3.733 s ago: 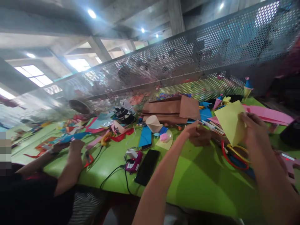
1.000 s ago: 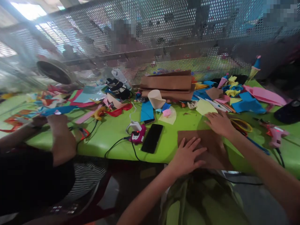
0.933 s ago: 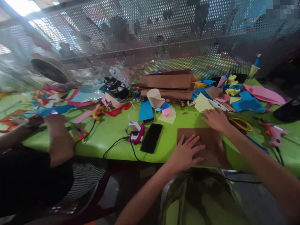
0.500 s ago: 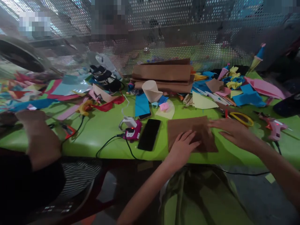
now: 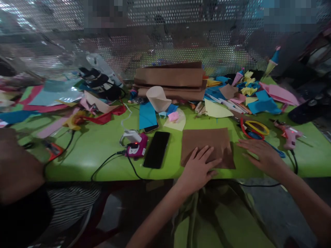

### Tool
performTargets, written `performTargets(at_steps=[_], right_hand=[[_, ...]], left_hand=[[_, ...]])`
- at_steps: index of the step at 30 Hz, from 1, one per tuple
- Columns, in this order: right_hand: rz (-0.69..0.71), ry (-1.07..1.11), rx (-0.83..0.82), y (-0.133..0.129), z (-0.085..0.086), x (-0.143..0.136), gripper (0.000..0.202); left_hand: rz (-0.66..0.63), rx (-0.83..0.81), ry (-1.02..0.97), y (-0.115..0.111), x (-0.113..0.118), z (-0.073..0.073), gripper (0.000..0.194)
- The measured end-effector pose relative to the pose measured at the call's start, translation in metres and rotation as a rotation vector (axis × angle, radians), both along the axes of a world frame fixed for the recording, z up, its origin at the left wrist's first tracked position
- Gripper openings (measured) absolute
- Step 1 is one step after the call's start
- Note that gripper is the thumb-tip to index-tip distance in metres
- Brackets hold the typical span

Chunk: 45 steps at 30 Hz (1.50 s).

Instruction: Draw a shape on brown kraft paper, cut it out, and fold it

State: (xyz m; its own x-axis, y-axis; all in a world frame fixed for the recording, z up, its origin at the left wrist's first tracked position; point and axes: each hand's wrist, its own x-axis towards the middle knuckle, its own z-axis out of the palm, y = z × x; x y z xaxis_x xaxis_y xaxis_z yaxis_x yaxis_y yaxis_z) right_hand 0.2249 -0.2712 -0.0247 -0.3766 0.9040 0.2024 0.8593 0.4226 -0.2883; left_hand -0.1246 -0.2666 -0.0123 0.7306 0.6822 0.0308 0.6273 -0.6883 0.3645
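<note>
A brown paper sheet point(image 5: 207, 141) lies flat near the front edge of the green table point(image 5: 98, 148). My left hand point(image 5: 198, 167) rests palm-down on the sheet's near left part, fingers spread. My right hand point(image 5: 261, 156) is flat on the table just right of the sheet, fingers apart, holding nothing. A pale yellow paper piece point(image 5: 216, 110) lies beyond the sheet.
A black phone point(image 5: 156, 149) and a pink glue gun point(image 5: 136, 148) with its cable lie left of the sheet. Scissors point(image 5: 254, 127) and another glue gun point(image 5: 289, 134) lie to the right. Brown card stack point(image 5: 169, 81) and coloured paper scraps fill the back. Another person's arm point(image 5: 18, 165) is at left.
I put down the yellow paper I was holding and laid both hands on a brown sheet. My right hand then slid off it to the right onto the table.
</note>
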Motion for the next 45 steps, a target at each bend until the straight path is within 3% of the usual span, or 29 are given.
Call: performTargets(at_steps=[4, 10, 23, 30, 35, 40, 45], right_hand=[[-0.197, -0.104, 0.100, -0.002, 0.001, 0.029, 0.044], [-0.318, -0.154, 0.120, 0.018, 0.000, 0.042, 0.046], [-0.234, -0.036, 0.111, 0.060, 0.004, 0.012, 0.041], [-0.283, -0.076, 0.121, 0.054, 0.006, 0.031, 0.043], [-0.279, -0.067, 0.156, 0.075, 0.022, 0.037, 0.043], [-0.116, -0.102, 0.091, 0.125, 0.037, -0.005, 0.046], [-0.031, -0.141, 0.030, 0.184, 0.016, -0.084, 0.050]], left_hand=[[0.031, 0.007, 0.021, -0.004, 0.006, 0.000, 0.054], [0.045, 0.041, 0.027, -0.005, 0.014, -0.002, 0.056], [0.007, 0.067, -0.002, -0.002, 0.020, -0.007, 0.054], [-0.002, 0.014, 0.020, -0.003, 0.020, -0.002, 0.054], [-0.004, -0.041, -0.017, -0.004, 0.023, 0.003, 0.054], [-0.010, -0.058, -0.064, -0.002, 0.023, -0.001, 0.055], [-0.010, -0.020, -0.077, -0.002, 0.022, -0.007, 0.054]])
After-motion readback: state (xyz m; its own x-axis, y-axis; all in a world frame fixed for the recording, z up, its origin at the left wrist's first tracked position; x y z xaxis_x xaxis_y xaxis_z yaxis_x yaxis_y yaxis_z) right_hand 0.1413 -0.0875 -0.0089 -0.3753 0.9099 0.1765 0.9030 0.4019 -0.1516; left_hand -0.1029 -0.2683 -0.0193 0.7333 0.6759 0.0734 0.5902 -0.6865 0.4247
